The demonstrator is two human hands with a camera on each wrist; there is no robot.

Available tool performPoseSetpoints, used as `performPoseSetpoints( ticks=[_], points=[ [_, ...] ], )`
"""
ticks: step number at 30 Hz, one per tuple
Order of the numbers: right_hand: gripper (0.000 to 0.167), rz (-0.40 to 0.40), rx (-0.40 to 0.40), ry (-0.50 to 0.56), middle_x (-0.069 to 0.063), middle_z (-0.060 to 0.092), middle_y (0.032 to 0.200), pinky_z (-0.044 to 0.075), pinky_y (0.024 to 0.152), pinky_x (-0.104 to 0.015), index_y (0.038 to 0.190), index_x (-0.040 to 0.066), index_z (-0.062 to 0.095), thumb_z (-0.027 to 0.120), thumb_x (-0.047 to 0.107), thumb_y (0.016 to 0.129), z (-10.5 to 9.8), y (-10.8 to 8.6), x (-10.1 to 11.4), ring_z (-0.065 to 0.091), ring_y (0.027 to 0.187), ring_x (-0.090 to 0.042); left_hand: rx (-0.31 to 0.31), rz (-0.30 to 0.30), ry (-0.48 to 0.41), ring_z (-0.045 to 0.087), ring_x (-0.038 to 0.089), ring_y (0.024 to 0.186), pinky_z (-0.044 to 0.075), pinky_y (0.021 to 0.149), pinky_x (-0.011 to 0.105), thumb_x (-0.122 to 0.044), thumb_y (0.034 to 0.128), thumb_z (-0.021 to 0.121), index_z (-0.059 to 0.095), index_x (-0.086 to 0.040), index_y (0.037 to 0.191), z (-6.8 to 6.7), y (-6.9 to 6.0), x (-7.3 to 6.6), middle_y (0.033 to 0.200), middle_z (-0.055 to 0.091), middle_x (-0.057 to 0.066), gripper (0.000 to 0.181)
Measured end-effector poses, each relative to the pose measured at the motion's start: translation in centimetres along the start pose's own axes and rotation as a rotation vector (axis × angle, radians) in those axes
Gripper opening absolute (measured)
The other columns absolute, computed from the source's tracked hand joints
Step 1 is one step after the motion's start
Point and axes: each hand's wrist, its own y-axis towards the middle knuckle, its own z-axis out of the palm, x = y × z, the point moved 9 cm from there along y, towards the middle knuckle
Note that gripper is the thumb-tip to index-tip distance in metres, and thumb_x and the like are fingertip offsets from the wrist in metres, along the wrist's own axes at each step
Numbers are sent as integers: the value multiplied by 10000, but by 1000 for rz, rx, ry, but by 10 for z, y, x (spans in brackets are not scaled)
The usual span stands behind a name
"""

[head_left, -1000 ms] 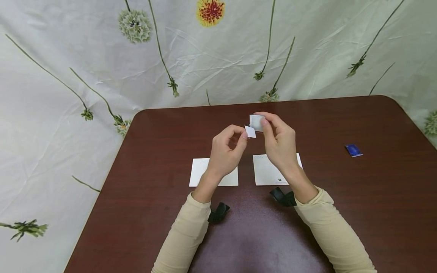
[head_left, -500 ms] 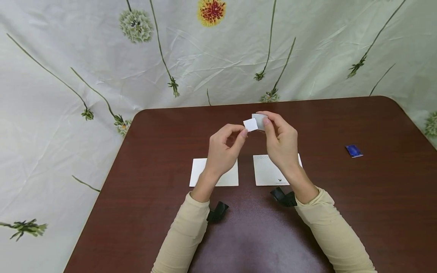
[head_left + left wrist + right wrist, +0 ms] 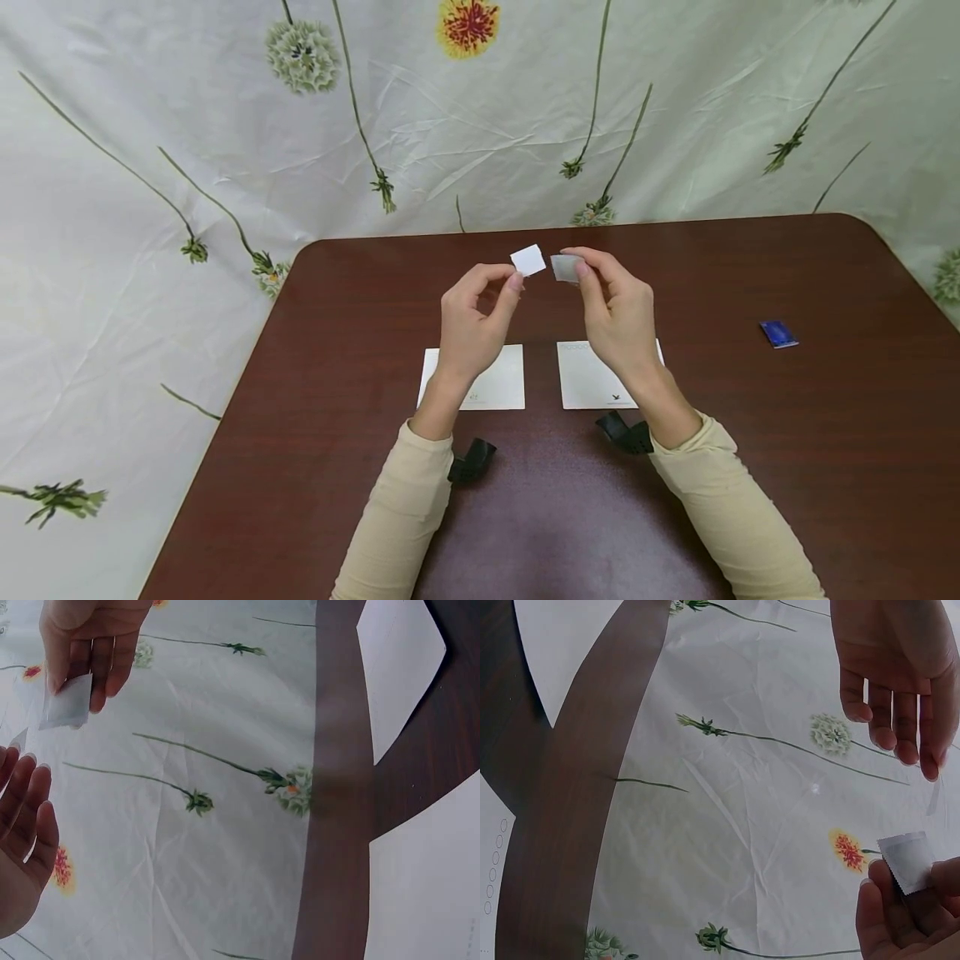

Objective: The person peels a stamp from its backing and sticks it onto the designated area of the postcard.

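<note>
In the head view my left hand pinches a small thin white square by its lower corner, between thumb and forefinger. My right hand holds a small whitish-grey sachet just to the right of it, the two held apart above the table. The right wrist view shows a serrated edge on the sachet, which sits between thumb and fingers. From the left wrist, the sachet appears in the upper hand, while only a sliver of the white square shows above the left fingertips.
Two white cards lie on the dark brown table: a left card and a right card, partly hidden by the forearms. A blue packet lies farther right. Behind the table hangs a flower-printed cloth.
My left hand has moved left and slightly up with the white square, from overlapping the sachet to apart from it. The right hand has stayed nearly in place, its sachet tilting a little.
</note>
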Motion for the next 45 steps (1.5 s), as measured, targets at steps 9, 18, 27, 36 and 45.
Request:
performPoseSetpoints(
  ticks=[9, 18, 27, 36, 45],
  points=[
    [196, -6, 5, -6, -104, 632, 788, 319, 492, -204, 1110, 19, 673, 545, 32, 963, 1, -1, -1, 428, 536, -139, -72, -36, -36, 606, 214, 644, 475, 567, 254, -11, 899, 626, 647, 61, 928, -16, 3, 9, 773, 652, 125, 80],
    [202, 2, 11, -16, -116, 642, 789, 309, 475, -203, 1118, 24, 673, 542, 35, 965, 1, -2, -2, 420, 523, -135, -149, -93, -29, 612, 205, 675, 490, 585, 261, -22, 914, 610, 631, 78, 955, -42, 7, 19, 795, 647, 151, 110],
    [203, 7, 18, -22, -90, 604, 737, 289, 447, -204, 1121, 27, 672, 543, 32, 964, 2, -3, -2, 390, 495, -129, -237, -169, -32, 605, 106, 683, 484, 619, 219, -27, 921, 607, 629, 100, 963, -74, 10, 37, 785, 649, 99, 136],
    [199, -6, 19, -28, -100, 619, 764, 282, 445, -203, 1112, 22, 674, 543, 27, 962, 4, -2, -2, 387, 496, -128, -292, -225, -37, 599, 107, 663, 467, 610, 213, -30, 936, 588, 614, 125, 975, -106, 8, 56, 760, 628, -8, 162],
    [195, -3, 18, -32, -77, 584, 717, 274, 441, -205, 1104, 21, 676, 549, 17, 956, 4, -2, -2, 382, 494, -124, -338, -355, -43, 586, 103, 643, 470, 607, 216, -19, 942, 576, 608, 121, 1010, -126, -2, 85, 748, 612, -8, 159]
  ],
)
